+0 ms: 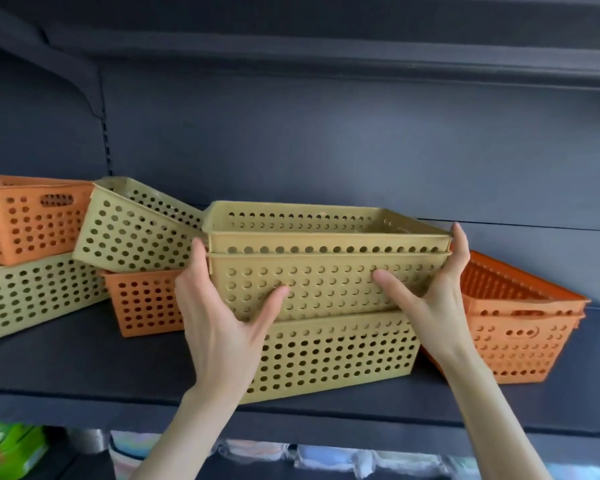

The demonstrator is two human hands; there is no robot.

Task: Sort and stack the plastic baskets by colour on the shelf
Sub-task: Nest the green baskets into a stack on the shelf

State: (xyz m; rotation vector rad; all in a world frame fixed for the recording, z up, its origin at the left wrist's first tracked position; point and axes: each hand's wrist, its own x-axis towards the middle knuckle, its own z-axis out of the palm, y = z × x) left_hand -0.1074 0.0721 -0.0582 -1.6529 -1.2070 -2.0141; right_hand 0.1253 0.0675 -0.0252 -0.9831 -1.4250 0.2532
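Both hands clasp a nested pair of yellow baskets [326, 265] by the short ends: the left hand [222, 306] wraps the left end, the right hand [430, 292] the right end, thumbs on the front wall. The pair's long axis runs left to right, level between the hands, directly over a larger yellow basket [343, 355] on the shelf [84, 368]. Orange baskets [520, 334] sit just right; mixed yellow and orange ones [136, 233] lie left, unsorted.

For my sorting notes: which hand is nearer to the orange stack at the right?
Right. The right hand sits just beside the orange stack; the left hand grips the far end of the yellow baskets.
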